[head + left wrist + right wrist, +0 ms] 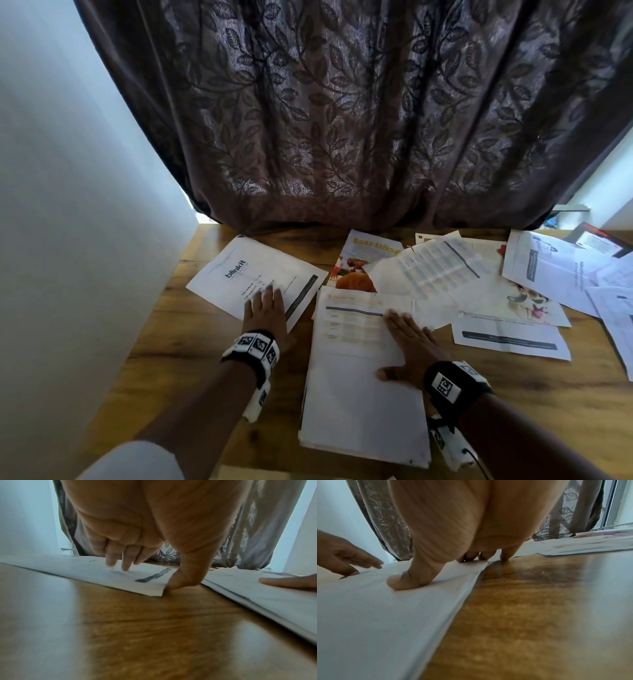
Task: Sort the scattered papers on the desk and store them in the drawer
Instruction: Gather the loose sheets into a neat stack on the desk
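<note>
Glossy wood-grain counter (205, 359), neat white paper stack (359, 394) near centre, right hand (407, 346) flat on it, grip spread, left hand (265, 313) fingers straight on creased blinkit sheet (253, 274) far left, loose printed papers (548, 274) scattered right, leaf-patterned curtain (342, 120) beyond.

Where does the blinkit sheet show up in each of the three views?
Head: blinkit sheet at left centre, under the left hand.
Left wrist: white sheet across the middle, fingers on it.
Right wrist: not clearly in it.
Shared landmark: the paper stack.
</note>
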